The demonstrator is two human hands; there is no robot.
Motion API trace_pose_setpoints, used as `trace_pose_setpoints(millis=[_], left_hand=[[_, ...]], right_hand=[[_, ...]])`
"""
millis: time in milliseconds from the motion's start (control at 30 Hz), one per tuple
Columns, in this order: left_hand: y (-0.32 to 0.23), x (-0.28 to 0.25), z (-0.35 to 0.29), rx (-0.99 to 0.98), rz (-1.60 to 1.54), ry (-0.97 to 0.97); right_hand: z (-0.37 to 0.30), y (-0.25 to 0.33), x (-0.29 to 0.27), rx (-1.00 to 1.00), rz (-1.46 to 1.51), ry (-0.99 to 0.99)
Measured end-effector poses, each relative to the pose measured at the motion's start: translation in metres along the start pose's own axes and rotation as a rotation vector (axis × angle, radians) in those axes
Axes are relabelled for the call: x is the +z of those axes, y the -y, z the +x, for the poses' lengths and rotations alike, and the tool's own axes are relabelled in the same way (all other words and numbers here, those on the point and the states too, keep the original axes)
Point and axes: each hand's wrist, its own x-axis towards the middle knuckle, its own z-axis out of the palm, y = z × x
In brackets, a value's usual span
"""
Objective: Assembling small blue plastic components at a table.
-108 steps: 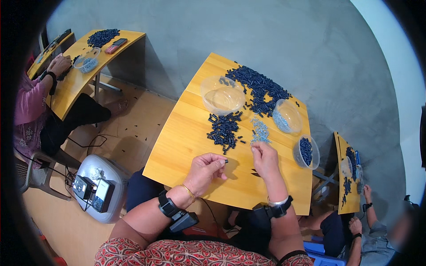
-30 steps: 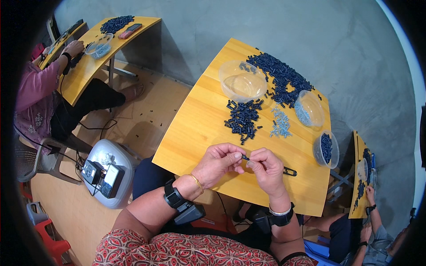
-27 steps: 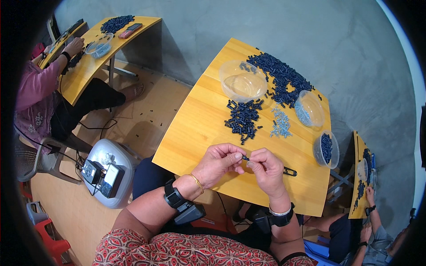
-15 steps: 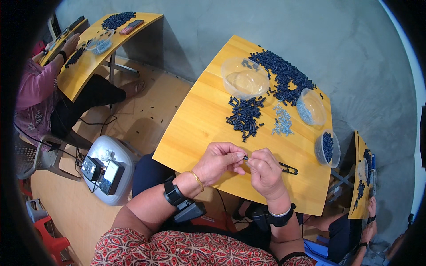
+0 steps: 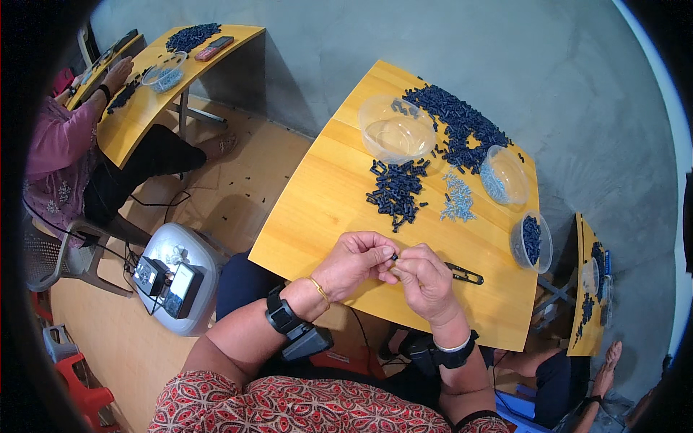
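Note:
Over the near edge of the yellow table, my left hand (image 5: 352,265) pinches a small black plastic piece (image 5: 394,257) between thumb and forefinger. Close against it, my right hand (image 5: 426,280) is closed with fingers and thumb pressed together; what it grips, if anything, is hidden. A black slotted tool (image 5: 469,275) lies on the table just past the right hand. Beyond both hands sits a pile of black plastic pieces (image 5: 395,191), and to its right a small heap of grey screw-like parts (image 5: 458,198).
A larger black heap (image 5: 458,119) covers the table's far side. Around it stand a clear bowl (image 5: 382,148), a tub of grey parts (image 5: 514,180) and a tub of black pieces (image 5: 532,242). Co-workers sit at tables left and right. A grey stool (image 5: 195,245) carries devices and cables.
My right hand has shifted slightly left and down, and the black piece shows more clearly at my left fingertips. At the right, a co-worker's hand has moved lower, off the table's edge.

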Motion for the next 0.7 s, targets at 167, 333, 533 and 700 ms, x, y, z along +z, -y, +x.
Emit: trace_pose_setpoints(millis=[167,333,533,700], left_hand=[[-0.0027,0.0028,-0.0001,0.012,-0.048,-0.043],[-0.0019,-0.0006,0.001,0.0,-0.107,0.039],[-0.0067,0.0023,0.0002,-0.04,-0.139,0.062],[-0.0041,0.0004,-0.0005,-0.054,-0.197,0.086]], right_hand=[[0.0033,0.0074,0.0019,0.208,0.12,-0.031],[0.0016,0.0045,0.0041,0.258,0.14,-0.057],[0.003,0.0033,0.0003,0.177,0.1,-0.03],[0.0049,0.0112,0.0019,0.156,0.1,-0.029]])
